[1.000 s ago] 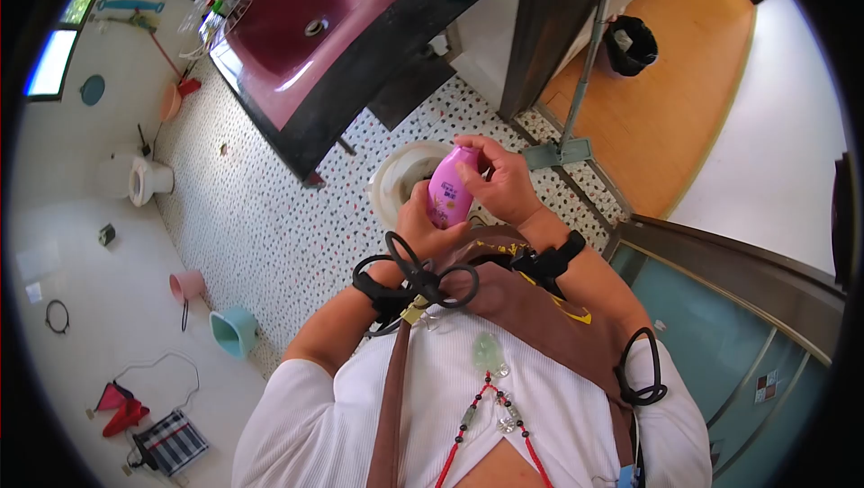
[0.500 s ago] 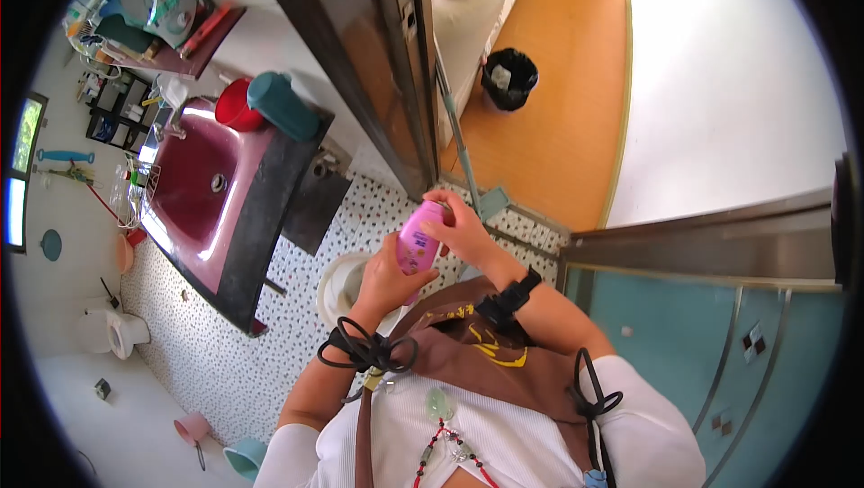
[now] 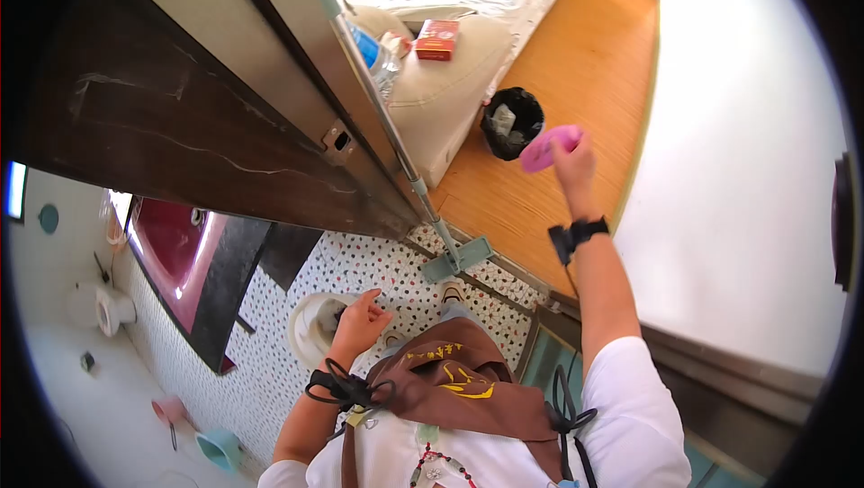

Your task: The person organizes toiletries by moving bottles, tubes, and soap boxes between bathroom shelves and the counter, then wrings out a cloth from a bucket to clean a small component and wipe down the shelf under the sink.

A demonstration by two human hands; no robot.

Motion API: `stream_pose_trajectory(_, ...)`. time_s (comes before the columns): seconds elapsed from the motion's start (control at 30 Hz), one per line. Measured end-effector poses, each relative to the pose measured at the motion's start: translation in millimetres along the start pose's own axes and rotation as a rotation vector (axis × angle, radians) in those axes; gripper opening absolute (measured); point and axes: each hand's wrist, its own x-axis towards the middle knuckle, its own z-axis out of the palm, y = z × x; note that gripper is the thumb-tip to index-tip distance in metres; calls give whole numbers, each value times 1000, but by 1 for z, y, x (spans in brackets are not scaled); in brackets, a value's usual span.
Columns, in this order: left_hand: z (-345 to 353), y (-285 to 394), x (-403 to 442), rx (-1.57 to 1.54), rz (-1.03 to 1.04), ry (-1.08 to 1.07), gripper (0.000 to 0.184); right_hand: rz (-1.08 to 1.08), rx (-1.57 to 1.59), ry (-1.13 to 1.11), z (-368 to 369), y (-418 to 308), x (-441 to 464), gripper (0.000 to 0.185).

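Your right grip [image 3: 577,162] grasps the pink bottle [image 3: 540,152], tilted over the orange wood floor [image 3: 589,65] and, in your view, just beside the black-lined bin [image 3: 497,141]. Your left grip [image 3: 362,324] is released, fingers loosely curled, near the white bucket [image 3: 304,335]. Between the two, the green mop head [image 3: 440,268] rests on the speckled floor [image 3: 387,263].

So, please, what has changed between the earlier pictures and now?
The left hand let go of the bottle; the right hand kept it and moved it away from the body, toward the bin. The view turned. The mop and bin stayed in place.
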Motion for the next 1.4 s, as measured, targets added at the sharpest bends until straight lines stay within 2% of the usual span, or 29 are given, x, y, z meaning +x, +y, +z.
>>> stream_pose_trajectory(0.07,0,-4,-4,-9,-40,50,50,-39,-107,111,25,15,50,53)
stream_pose_trajectory(0.1,0,-7,-9,-6,-54,74,46,-43,-92,81,41,24,69,53)
stream_pose_trajectory(0.17,1,-13,-19,-4,-116,73,45,-107,-226,307,73,40,85,34)
stream_pose_trajectory(0.2,3,-14,-22,-8,-142,59,43,-105,-217,289,78,30,78,34)
stream_pose_trajectory(0.27,4,-5,-26,-33,-172,42,37,-50,77,-113,73,-9,53,29)
stream_pose_trajectory(0.33,4,-2,-27,-25,-154,20,37,-133,137,-168,107,11,4,20)
stream_pose_trajectory(0.37,4,0,-27,-13,-130,-9,37,-197,189,-197,132,38,-28,27)
stream_pose_trajectory(0.4,4,3,-28,-21,-133,-5,37,-119,-10,-389,144,53,-66,20)
stream_pose_trajectory(0.43,1,10,-27,-38,-101,9,35,0,155,-464,147,60,-116,15)
stream_pose_trajectory(0.47,-3,17,-26,-55,-70,23,33,-96,27,-512,153,77,-164,14)
stream_pose_trajectory(0.5,-9,25,-28,-61,-73,26,33,76,12,-838,125,59,-197,16)
stream_pose_trajectory(0.53,-17,35,-31,-82,23,64,30,-99,-15,-832,119,70,-244,20)
stream_pose_trajectory(0.57,-26,45,-36,-102,114,105,28,-141,-17,-883,118,86,-284,22)
stream_pose_trajectory(0.63,-47,58,-50,-269,196,118,22,188,-61,-1170,96,78,-338,23)
stream_pose_trajectory(0.67,-56,59,-60,-411,255,137,21,178,-63,-1193,91,75,-348,23)
stream_pose_trajectory(0.7,-74,75,-77,-654,217,88,24,283,-1,-1323,82,70,-352,23)
stream_pose_trajectory(0.73,-91,82,-91,-813,317,44,29,386,55,-1464,73,65,-355,22)
stream_pose_trajectory(0.77,-109,85,-110,-855,415,-6,35,605,132,-1414,71,60,-348,20)
stream_pose_trajectory(0.83,-132,89,-147,-1004,640,-1,43,313,-147,-1338,87,70,-340,19)
stream_pose_trajectory(0.87,-142,92,-167,-1107,731,-22,40,55,-170,-1238,94,84,-335,19)
stream_pose_trajectory(0.93,-164,90,-204,-1155,958,-101,36,186,-248,-1217,109,81,-318,22)
stream_pose_trajectory(1.0,-173,78,-234,-1203,1145,-166,33,428,-79,-1074,107,39,-314,27)
stream_pose_trajectory(1.03,-174,68,-250,-1215,1213,-178,32,404,-116,-1098,105,13,-321,27)
stream_pose_trajectory(1.1,-175,43,-278,-1236,1333,-188,30,485,35,-1040,105,-27,-351,31)
stream_pose_trajectory(1.17,-177,20,-303,-1253,1395,-177,28,485,98,-1105,118,-50,-401,30)
stream_pose_trajectory(1.23,-181,0,-324,-1259,1423,-175,26,414,10,-1283,128,-82,-460,30)
stream_pose_trajectory(1.3,-185,-20,-338,-1264,1434,-176,24,235,-97,-1529,145,-101,-506,28)
stream_pose_trajectory(1.37,-189,-36,-345,-1277,1452,-177,22,39,-64,-1638,153,-125,-538,28)
stream_pose_trajectory(1.4,-193,-43,-346,-1283,1460,-176,21,43,-83,-1643,159,-134,-548,28)
